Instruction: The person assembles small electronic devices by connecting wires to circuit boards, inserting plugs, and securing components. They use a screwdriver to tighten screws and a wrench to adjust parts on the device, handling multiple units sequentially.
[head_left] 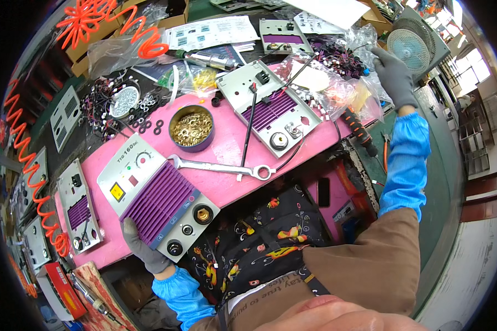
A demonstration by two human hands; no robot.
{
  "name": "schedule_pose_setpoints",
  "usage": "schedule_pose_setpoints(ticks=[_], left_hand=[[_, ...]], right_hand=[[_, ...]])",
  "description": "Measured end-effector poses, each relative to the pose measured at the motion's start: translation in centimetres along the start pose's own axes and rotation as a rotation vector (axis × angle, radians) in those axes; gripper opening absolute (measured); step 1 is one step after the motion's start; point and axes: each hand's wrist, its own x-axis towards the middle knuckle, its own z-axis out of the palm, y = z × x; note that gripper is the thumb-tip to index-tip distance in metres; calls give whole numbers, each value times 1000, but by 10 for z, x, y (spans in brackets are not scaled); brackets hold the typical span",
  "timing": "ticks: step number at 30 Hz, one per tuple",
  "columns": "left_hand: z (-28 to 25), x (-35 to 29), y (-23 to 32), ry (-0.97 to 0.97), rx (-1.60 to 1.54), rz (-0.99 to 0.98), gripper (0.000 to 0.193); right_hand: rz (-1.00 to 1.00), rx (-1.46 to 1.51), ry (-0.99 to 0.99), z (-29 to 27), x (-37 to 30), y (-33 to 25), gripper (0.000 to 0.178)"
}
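Observation:
My left hand (pixel 143 247), in a grey glove, grips the lower left edge of a welding machine front panel (pixel 159 199). The panel has a purple louvred grille, a knob, a yellow switch and round sockets along its lower end. It lies tilted on the pink mat (pixel 226 187), partly over its near edge. My right hand (pixel 395 77), also gloved, is stretched out to the far right beside a clear plastic bag (pixel 364 41) and a heap of small wired connectors (pixel 339 58). Its fingers look drawn together; what they hold, if anything, I cannot make out.
A combination wrench (pixel 221 166) and a tin of brass washers (pixel 191 128) rest mid-mat. Another panel (pixel 270 110) with black cables stands behind. A screwdriver (pixel 360 132) lies right, a fan (pixel 408 47) beyond. Red coiled hose (pixel 25 149) hangs left.

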Motion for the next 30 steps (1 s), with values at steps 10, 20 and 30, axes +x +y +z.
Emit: schedule_pose_setpoints(ticks=[10, 20, 30], left_hand=[[19, -3, 4, -42, -42, -35, 39], [25, -4, 6, 19, -154, -161, 45], [31, -6, 8, -20, -174, -157, 43]], right_hand=[[-159, 61, -654, 82, 9, 47, 25], [12, -55, -494, 65, -20, 91, 25], [-140, 595, -28, 48, -17, 53, 29]])
